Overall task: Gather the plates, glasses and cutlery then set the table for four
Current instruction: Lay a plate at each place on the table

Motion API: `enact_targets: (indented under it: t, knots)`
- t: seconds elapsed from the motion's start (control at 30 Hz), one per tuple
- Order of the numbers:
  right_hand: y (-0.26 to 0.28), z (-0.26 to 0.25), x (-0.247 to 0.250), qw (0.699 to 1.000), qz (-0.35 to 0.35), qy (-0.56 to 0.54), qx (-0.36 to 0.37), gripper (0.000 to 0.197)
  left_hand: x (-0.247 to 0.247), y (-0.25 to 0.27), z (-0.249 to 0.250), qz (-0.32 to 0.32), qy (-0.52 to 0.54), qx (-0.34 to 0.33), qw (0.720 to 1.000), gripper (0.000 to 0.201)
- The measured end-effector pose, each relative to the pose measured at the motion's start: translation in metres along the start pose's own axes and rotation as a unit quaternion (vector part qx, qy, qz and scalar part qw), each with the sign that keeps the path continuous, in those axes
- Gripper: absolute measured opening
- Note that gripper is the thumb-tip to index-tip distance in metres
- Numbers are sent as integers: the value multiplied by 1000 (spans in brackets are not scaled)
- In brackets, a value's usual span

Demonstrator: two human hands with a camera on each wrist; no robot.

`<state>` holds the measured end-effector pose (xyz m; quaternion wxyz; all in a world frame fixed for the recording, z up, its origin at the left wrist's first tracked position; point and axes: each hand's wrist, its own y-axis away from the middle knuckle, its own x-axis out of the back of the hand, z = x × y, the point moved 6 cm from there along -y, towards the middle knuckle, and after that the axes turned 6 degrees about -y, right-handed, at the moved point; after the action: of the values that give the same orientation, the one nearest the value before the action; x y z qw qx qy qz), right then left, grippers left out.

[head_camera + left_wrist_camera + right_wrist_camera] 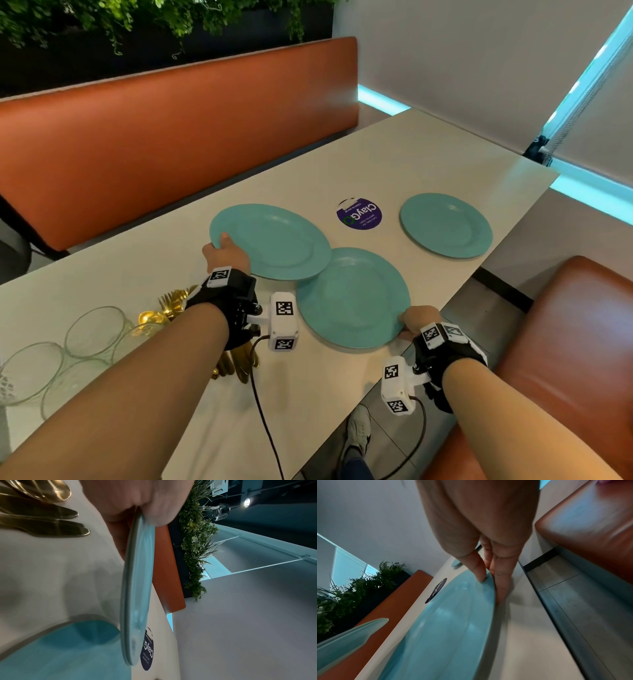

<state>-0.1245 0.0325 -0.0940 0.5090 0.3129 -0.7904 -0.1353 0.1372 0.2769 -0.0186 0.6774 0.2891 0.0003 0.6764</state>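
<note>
Three teal plates show in the head view. My left hand [222, 247] grips the left plate [274, 241] by its near-left rim, thumb on top. It is raised off the table and overlaps the near plate [352, 301]. In the left wrist view the held plate [137, 588] shows a double edge, perhaps two stacked. My right hand [408, 323] pinches the near plate's right rim, thumb [479, 574] on top and fingers [502, 588] underneath. A third plate [445, 224] lies flat at the far right. Several clear glasses [99, 330] and gold cutlery [171, 303] sit at the near left.
The white table [411, 154] carries a round purple sticker [359, 214] between the plates. Orange benches run along the far side [171, 137] and the near right [565, 325]. The table's right edge lies just beside my right hand. A shoe [358, 431] shows on the floor below.
</note>
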Motion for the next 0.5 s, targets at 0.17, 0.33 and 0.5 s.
enact_targets:
  t: [0.17,0.33,0.5]
  knots:
    - [-4,3,-8,999,-14,39,2,45,-3,0,2,-13,5,-4,1000,50]
    - [-30,25,-17,984,-40,-160,-62,35,-5,-1,5,-19,14,-20,1000,49]
    - [-41,35,-19,976,-46,-203,-58,39,-8,-3,6,-25,18,-17,999,50]
